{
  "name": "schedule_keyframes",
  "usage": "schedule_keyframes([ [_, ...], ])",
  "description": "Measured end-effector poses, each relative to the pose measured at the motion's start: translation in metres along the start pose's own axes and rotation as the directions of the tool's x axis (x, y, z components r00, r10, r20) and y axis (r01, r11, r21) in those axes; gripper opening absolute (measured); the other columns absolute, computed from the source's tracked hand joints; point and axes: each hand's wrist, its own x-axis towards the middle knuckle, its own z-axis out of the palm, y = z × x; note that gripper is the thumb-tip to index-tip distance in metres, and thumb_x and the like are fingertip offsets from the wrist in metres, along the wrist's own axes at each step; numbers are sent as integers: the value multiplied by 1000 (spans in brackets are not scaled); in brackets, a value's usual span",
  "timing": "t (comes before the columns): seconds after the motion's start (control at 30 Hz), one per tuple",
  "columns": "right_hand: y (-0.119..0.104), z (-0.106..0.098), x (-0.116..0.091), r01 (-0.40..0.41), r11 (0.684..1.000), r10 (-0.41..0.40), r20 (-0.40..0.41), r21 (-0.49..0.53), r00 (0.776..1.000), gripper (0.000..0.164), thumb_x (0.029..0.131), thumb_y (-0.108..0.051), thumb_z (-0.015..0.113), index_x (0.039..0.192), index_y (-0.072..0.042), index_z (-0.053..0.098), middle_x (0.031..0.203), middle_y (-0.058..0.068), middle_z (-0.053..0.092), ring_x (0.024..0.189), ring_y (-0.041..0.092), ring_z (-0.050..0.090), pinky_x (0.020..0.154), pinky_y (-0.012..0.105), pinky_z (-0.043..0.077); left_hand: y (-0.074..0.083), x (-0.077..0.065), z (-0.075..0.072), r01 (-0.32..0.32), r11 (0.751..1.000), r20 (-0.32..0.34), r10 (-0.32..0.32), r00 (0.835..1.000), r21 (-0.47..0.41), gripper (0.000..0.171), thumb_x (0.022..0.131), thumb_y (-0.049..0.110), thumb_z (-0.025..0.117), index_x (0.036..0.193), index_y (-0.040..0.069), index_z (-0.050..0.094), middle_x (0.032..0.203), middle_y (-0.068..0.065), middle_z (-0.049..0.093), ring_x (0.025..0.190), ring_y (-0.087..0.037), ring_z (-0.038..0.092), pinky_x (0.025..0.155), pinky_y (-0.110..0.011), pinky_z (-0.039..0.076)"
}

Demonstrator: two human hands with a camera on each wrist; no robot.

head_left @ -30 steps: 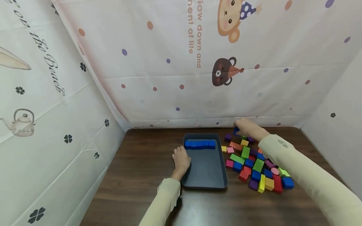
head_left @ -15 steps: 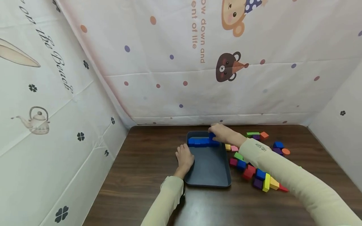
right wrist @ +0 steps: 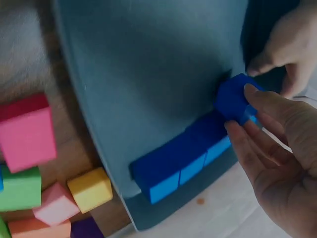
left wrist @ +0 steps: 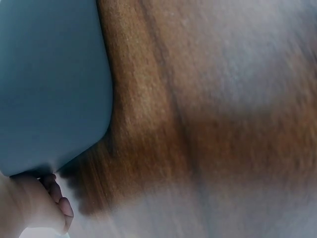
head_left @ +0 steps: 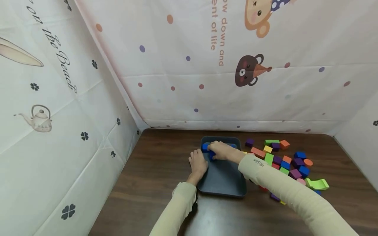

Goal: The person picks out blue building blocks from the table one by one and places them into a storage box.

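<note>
Upon a brown wood-grain worktop [head_left: 153, 170], the right hand [head_left: 221, 150] pinched a blue block [right wrist: 232, 98] over a grey rectangular tray [head_left: 224, 183] that the left hand [head_left: 198, 164] touched, its fingers' hold unclear.

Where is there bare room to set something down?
Bare: the table left of the left hand and before the tray, and its near half. Crowded: the tray's far end, with blue blocks and the right hand; and right of it, where loose blocks lie.

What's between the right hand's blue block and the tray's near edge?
Nothing: in the head view, the tray floor between the blue block and the edge is bare.
</note>
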Motion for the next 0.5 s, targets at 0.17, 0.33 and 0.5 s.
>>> schedule_keyframes([
  [0.17, 0, 5, 1, -8, 1000, 8, 10, -16, 1000, 31, 88, -8, 79, 116, 3, 70, 113, 17, 71, 104, 30, 70, 88, 41, 59, 3, 2, -1, -7, 1000, 19, 7, 1000, 2, 35, 87, 5, 73, 117, -1, 57, 115, -18, 62, 106, -34, 52, 91, -50, 43],
  [0.33, 0, 4, -2, -7, 1000, 7, -8, 1, 1000, 33, 87, -7, 80, 117, 3, 71, 116, 19, 72, 106, 32, 71, 90, 42, 59, 4, 0, -3, -13, 1000, -1, 13, 1000, -19, 36, 87, 3, 73, 119, -3, 57, 116, -20, 61, 109, -36, 52, 93, -52, 43],
  [0.5, 3, -5, -8, -23, 1000, 23, -4, 6, 1000, 40, 89, -11, 79, 126, 1, 68, 125, 20, 70, 115, 33, 69, 95, 44, 57, 1, -1, -1, -3, 1000, -15, 3, 1000, -11, 40, 87, 3, 74, 122, -3, 56, 116, -20, 60, 110, -37, 51, 95, -53, 42],
])
